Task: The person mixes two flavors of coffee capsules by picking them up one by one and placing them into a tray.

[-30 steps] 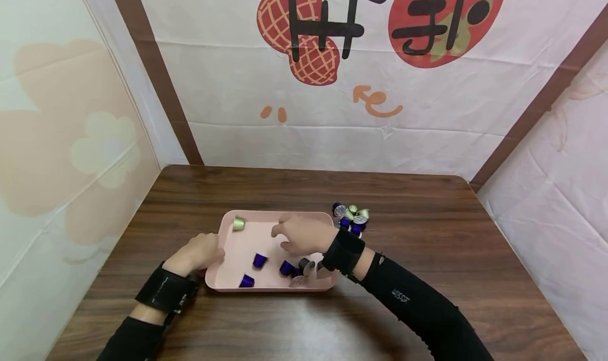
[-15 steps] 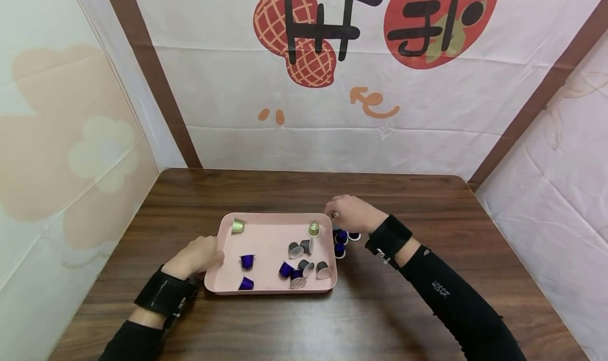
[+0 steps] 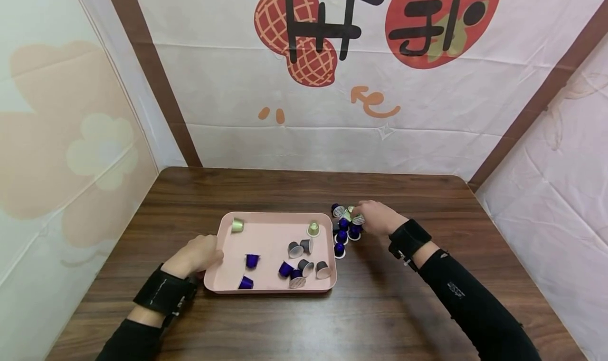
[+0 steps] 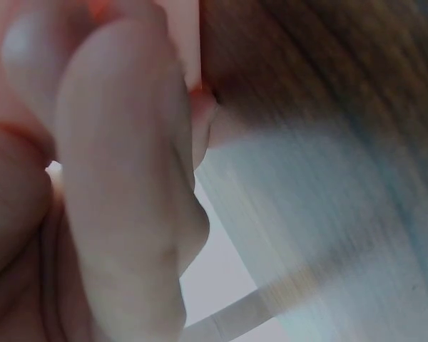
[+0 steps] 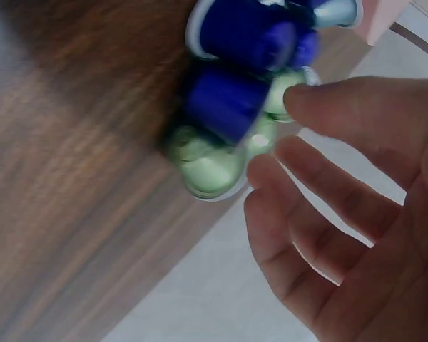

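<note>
My left hand (image 3: 197, 255) grips the left rim of a pink tray (image 3: 266, 239); its curled fingers fill the left wrist view. Coffee capsules lie scattered in the tray: a green capsule (image 3: 237, 225) far left, another green capsule (image 3: 313, 228) far right, several grey capsules (image 3: 295, 250) and several blue capsules (image 3: 252, 260). Beside the tray's right edge is a pile of blue capsules (image 3: 341, 237) and green ones. My right hand (image 3: 377, 217) reaches into that pile from the right. In the right wrist view, its thumb and fingers are spread apart near green capsules (image 5: 210, 171), with nothing visibly held.
The brown wooden table (image 3: 404, 297) extends around the tray and pile. A printed white cloth (image 3: 223, 107) hangs behind the table's far edge, with more cloth at both sides.
My right hand has gone from over the tray to the pile at the right. A blue capsule in the tray has shifted slightly left. My left hand stays on the rim.
</note>
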The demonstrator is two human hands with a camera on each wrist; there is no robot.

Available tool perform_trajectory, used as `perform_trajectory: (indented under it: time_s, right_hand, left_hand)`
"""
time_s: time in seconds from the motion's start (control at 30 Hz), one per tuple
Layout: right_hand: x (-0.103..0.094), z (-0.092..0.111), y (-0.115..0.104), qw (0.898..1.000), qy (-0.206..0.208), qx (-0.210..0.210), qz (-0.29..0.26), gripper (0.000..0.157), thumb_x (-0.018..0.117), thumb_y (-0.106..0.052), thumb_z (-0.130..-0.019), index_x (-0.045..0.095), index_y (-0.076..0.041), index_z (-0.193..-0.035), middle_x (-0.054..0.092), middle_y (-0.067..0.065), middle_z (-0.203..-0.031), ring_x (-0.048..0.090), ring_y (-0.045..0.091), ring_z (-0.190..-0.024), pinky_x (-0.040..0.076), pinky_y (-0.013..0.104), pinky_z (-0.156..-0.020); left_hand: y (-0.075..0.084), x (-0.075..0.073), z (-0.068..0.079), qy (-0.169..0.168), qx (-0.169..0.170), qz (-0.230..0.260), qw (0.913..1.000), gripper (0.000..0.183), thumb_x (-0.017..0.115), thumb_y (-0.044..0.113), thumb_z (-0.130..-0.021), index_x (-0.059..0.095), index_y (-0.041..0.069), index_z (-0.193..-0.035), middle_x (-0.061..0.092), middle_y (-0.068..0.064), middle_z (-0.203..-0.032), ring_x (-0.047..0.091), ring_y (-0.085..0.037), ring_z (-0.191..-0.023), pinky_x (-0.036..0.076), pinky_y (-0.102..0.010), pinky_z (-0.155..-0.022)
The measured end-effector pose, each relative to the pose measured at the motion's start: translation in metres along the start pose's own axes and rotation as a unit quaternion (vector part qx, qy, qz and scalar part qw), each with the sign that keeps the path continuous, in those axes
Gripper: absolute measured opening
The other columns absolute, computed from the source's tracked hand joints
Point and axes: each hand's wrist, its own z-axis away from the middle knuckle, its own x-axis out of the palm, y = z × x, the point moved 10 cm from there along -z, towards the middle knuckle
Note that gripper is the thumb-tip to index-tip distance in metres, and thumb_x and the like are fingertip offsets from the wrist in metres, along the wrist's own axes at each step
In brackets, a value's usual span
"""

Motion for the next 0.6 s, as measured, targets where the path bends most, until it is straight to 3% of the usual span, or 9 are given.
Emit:
perform_trajectory:
  time_s: [0.3,0.6]
  right_hand:
    - [0.017,0.0,0.009,1.0,-0.006,-0.001,0.023,0.037,0.063,0.006,-0.077,0.068,-0.008,-0.111,0.058,0.01,-0.107,0.058,0.026,-0.097,0.049,0.039,-0.08]
    - [0.023,0.0,0.01,1.0,0.005,-0.014,0.028,0.03,0.069,0.002,-0.078,0.069,-0.008,-0.105,0.061,0.01,-0.105,0.059,0.026,-0.098,0.049,0.041,-0.084]
  left_hand:
    - [0.0,0.002,0.002,-0.006,-0.009,0.014,0.9998,0.01,0.05,0.009,-0.08,0.054,0.004,-0.072,0.053,-0.006,-0.061,0.052,-0.017,-0.047,0.041,-0.028,-0.043]
    - [-0.002,0.003,0.002,-0.01,-0.012,0.021,0.9997,0.011,0.05,0.009,-0.081,0.054,0.004,-0.072,0.053,-0.006,-0.06,0.052,-0.016,-0.045,0.042,-0.028,-0.041]
